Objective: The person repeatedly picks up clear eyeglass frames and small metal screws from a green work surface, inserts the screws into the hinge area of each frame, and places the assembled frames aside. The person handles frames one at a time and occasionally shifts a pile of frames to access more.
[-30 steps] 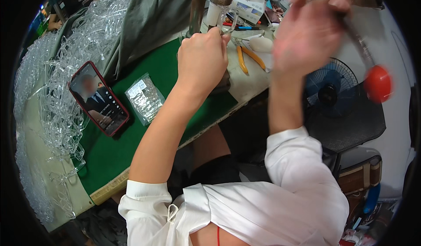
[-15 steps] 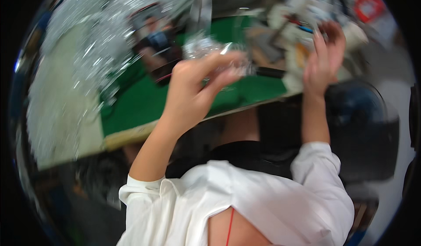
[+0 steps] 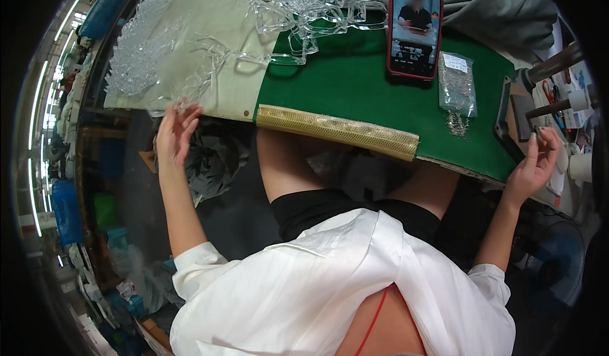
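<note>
My left hand [image 3: 179, 134] is at the table's front edge on the left, its curled fingertips around a clear plastic eyeglass frame [image 3: 184, 105], partly smeared by motion. Just beyond it, more clear frames [image 3: 143, 58] lie in a dense spread on the pale tabletop. My right hand [image 3: 535, 169] is at the far right, thumb and fingers pinched together near a dark-framed tool stand [image 3: 505, 118]; a tiny dark bit shows at the fingertips, too small to name. Toward the middle a tangled heap of clear frames [image 3: 304, 13] reaches onto the green mat [image 3: 342, 70].
A phone in a red case [image 3: 413, 32] stands on the mat, playing a video. Beside it lies a clear bag of small metal parts [image 3: 457, 83], some spilled [image 3: 457, 126]. A gold strip [image 3: 336, 131] lines the front edge. Grey cloth [image 3: 504, 10] lies at the back right.
My left hand has moved from above the mat to the table's left part with the clear frame. My right hand stays on the right, now pinched. The view has swung leftward.
</note>
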A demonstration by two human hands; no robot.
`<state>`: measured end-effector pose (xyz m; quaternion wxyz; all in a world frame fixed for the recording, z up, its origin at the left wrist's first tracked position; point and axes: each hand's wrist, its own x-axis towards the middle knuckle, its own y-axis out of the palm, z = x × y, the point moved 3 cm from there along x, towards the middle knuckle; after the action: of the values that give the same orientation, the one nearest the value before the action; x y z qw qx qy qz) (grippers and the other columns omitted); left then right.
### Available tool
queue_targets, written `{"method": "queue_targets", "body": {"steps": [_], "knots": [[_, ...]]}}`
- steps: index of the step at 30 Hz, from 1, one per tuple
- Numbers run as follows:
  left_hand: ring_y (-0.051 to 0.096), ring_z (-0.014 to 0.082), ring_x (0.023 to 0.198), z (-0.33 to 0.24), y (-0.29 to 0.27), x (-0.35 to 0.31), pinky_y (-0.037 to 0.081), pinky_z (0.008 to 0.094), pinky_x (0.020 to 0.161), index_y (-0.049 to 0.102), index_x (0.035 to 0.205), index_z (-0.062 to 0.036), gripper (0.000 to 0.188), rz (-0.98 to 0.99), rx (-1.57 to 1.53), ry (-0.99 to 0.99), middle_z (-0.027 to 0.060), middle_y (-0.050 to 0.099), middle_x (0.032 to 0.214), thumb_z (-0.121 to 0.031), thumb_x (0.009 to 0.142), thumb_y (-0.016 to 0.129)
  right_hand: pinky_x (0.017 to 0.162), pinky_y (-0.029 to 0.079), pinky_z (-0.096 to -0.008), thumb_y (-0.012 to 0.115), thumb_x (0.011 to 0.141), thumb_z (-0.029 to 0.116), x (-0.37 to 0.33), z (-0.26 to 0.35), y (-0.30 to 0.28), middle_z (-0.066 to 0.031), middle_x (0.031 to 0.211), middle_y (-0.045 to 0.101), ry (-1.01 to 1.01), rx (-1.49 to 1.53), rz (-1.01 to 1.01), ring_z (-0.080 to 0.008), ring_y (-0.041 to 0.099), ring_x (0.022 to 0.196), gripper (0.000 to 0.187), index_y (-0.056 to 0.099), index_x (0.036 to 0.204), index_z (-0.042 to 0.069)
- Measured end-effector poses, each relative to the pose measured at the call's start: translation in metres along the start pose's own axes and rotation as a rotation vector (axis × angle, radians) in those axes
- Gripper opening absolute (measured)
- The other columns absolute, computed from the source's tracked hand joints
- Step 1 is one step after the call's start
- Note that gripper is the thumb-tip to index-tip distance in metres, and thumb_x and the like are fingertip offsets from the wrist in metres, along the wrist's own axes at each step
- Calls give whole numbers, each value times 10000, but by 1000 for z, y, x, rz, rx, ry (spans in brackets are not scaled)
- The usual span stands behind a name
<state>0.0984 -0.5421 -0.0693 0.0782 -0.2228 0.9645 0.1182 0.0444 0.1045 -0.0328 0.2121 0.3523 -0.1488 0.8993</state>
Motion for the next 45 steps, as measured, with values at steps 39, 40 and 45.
{"method": "queue_targets", "body": {"steps": [39, 40, 45], "knots": [[532, 134, 555, -26, 239, -88, 524, 286, 691, 345, 1201, 69, 716, 862, -176, 12, 4, 530, 584, -416, 817, 705, 636, 449, -276, 654, 815, 98, -29, 1, 33, -53, 798, 584, 93, -423, 684, -172, 566, 688, 116, 621, 891, 18], [519, 130, 486, -21, 250, -101, 524, 285, 627, 351, 1165, 75, 764, 851, -58, 96, 8, 525, 542, -459, 774, 732, 634, 451, -279, 660, 814, 109, -29, 1, 35, -55, 792, 586, 97, -441, 676, -175, 569, 684, 123, 621, 889, 20], [615, 162, 492, -2, 270, -129, 539, 262, 623, 381, 1159, 127, 957, 754, 170, 131, 130, 610, 842, -389, 543, 901, 641, 462, -296, 666, 820, 148, -28, 0, 44, -71, 762, 588, 64, -548, 662, -191, 587, 699, 145, 624, 888, 26]]}}
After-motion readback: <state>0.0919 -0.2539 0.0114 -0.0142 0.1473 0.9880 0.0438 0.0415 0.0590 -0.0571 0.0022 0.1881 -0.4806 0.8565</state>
